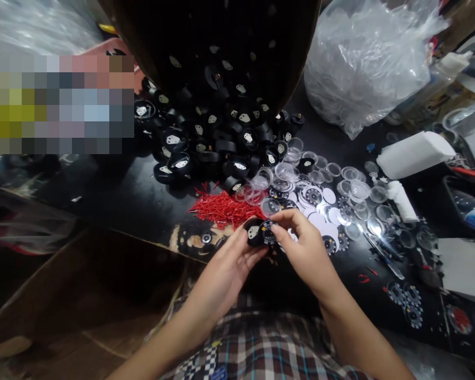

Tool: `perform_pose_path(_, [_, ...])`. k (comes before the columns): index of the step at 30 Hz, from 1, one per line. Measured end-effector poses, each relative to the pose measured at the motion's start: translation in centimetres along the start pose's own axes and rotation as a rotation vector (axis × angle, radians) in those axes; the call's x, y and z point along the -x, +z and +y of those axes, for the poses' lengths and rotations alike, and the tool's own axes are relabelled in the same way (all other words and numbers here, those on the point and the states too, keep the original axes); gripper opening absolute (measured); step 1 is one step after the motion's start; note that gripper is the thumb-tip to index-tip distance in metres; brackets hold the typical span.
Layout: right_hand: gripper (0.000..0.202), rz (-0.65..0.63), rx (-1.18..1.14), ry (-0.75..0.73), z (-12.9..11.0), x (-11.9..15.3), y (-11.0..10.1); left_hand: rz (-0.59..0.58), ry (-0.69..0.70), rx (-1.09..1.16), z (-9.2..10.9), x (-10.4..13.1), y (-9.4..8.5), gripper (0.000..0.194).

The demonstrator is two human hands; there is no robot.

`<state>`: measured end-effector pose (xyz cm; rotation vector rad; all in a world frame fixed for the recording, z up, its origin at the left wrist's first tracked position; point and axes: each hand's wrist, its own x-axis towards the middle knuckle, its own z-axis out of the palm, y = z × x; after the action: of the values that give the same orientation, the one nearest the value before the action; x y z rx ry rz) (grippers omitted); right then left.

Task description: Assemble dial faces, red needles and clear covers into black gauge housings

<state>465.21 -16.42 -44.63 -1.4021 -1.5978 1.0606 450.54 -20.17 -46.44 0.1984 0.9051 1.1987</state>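
Observation:
Near the table's front edge, my left hand [237, 256] is closed around a round black gauge housing [254, 231] with a pale plate inside it. Between thumb and fingers of my right hand [296, 235] is a printed dial disc [268, 232], black with white and yellow marks. The disc overlaps the right side of the housing; whether it touches cannot be made out. Just beyond my hands lies a heap of small red pointers [225, 207]. Dial discs [313, 195] and white paper discs [328, 232] are scattered to the right.
Several black housings [217, 145] spill from a large dark container [221, 31] at the back. Clear plastic covers [358, 189] spread rightward. Tweezers [386, 258], a white roll [415, 154] and a plastic bag [364, 63] are on the right side. A metal ring [206, 238] sits near the front edge.

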Motion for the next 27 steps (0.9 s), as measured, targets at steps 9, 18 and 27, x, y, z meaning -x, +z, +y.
perform_pose_path(9, [0.003,-0.053,0.156,-0.041,-1.1,0.4,0.4,-0.035,0.046,-0.31,-1.1,0.3,-0.9,0.04])
perform_pose_path(18, [0.012,-0.181,0.078,0.14,-0.2,1.1,0.0,-0.078,0.036,-0.343,-1.6,0.1,-1.9,0.037])
perform_pose_path(27, [0.013,-0.352,0.223,0.006,0.4,2.9,-0.9,-0.139,0.366,-1.201,-0.5,2.1,-6.1,0.04])
